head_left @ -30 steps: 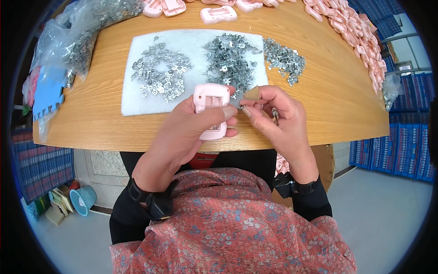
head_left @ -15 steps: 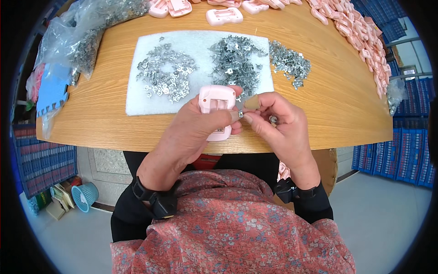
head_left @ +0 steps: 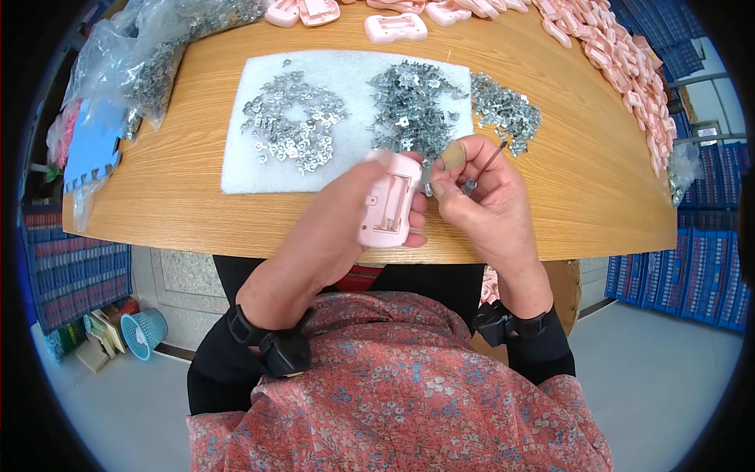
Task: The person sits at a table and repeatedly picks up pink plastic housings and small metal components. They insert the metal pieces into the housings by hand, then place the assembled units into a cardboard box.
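My left hand point(head_left: 338, 206) is closed round a pale pink plastic housing point(head_left: 377, 219), its thumb over the upper end and fingertips showing past the right edge. A long battery slot in the housing faces up, with metal at its lower end. Just right of it, my right hand point(head_left: 491, 193) pinches a small silvery metal contact piece point(head_left: 429, 189) between thumb and forefinger. Tan tape wraps that forefinger. A thin metal rod-like tool point(head_left: 493, 160) lies across the same hand's curled fingers; its full shape is hidden.
A white foam sheet point(head_left: 358, 63) carries two heaps of small metal pieces, with another heap point(head_left: 507, 114) beside it on the wooden table point(head_left: 582, 189). Pink housings point(head_left: 621, 67) pile along the far right edge. Plastic bags of metal parts point(head_left: 153, 75) and a blue foam mat point(head_left: 93, 149) lie left.
The pink housing has turned in my left hand, and my thumb has moved from its lower part to the upper end. My right hand has tilted, bringing the rod-like tool into sight.
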`<state>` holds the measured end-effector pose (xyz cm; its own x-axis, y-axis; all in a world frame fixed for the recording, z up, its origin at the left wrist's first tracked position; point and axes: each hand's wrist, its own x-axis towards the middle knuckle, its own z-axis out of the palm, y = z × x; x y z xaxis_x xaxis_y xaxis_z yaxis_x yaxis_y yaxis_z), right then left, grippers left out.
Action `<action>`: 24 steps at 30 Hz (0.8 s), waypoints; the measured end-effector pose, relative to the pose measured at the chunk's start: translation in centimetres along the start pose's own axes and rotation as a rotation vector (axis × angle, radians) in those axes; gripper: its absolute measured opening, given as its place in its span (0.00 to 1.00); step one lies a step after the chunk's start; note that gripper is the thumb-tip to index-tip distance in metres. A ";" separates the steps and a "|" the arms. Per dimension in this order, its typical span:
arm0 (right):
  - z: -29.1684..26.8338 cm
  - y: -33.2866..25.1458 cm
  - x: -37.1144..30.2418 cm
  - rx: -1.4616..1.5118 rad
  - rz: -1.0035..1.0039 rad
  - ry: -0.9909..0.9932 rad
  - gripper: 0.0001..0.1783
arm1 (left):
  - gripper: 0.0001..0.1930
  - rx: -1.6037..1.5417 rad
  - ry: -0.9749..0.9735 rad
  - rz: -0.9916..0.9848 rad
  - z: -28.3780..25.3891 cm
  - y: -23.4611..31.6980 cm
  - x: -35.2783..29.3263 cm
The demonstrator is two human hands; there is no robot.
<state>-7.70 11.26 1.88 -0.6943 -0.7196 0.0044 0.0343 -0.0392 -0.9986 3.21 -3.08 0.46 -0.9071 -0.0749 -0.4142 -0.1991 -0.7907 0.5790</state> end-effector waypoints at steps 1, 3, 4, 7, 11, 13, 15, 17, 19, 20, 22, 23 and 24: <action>0.1 -0.1 0.1 -0.096 -0.051 -0.013 0.09 | 0.21 -0.055 -0.029 -0.023 -0.2 0.2 0.0; 0.2 -0.3 0.4 -0.289 -0.154 -0.039 0.10 | 0.24 -0.083 -0.042 -0.058 -0.1 0.4 -0.1; 0.3 -0.4 0.5 -0.366 -0.190 -0.040 0.11 | 0.24 -0.056 -0.026 -0.070 0.1 0.5 -0.1; 0.7 -0.8 0.7 -0.576 -0.288 -0.052 0.13 | 0.24 0.007 -0.010 -0.112 0.0 0.3 -0.1; 0.8 -0.9 0.8 -0.758 -0.402 -0.081 0.15 | 0.24 0.052 0.004 -0.121 0.1 0.1 -0.1; 1.0 -1.0 0.8 -0.842 -0.488 -0.103 0.15 | 0.24 0.059 0.040 -0.120 0.6 0.2 -0.3; 1.3 -1.5 0.7 -0.948 -0.595 -0.130 0.15 | 0.24 0.078 0.041 -0.113 0.5 0.0 -0.3; 1.4 -1.7 0.4 -0.993 -0.598 -0.142 0.15 | 0.24 0.109 0.007 -0.099 -0.3 -0.7 0.0; 1.2 -1.8 0.5 -0.973 -0.550 -0.139 0.14 | 0.23 0.093 -0.033 -0.119 -0.9 -0.7 0.1; 0.8 -1.6 0.6 -0.932 -0.501 -0.128 0.14 | 0.23 0.085 -0.052 -0.129 -1.0 -0.6 0.1; 0.0 -1.2 0.5 -0.805 -0.362 -0.077 0.13 | 0.24 0.055 -0.072 -0.108 -0.8 -0.5 0.0; -0.3 -0.8 0.3 -0.713 -0.273 -0.041 0.12 | 0.24 0.041 -0.082 -0.097 -0.7 -0.5 0.0; -0.5 -0.7 0.1 -0.620 -0.184 -0.002 0.12 | 0.25 0.056 -0.093 -0.091 -0.5 -0.4 -0.1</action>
<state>-8.16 11.56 2.57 -0.6478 -0.7407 0.1781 -0.5076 0.2454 -0.8259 3.55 -3.10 -0.11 -0.9143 0.0546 -0.4014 -0.3002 -0.7565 0.5810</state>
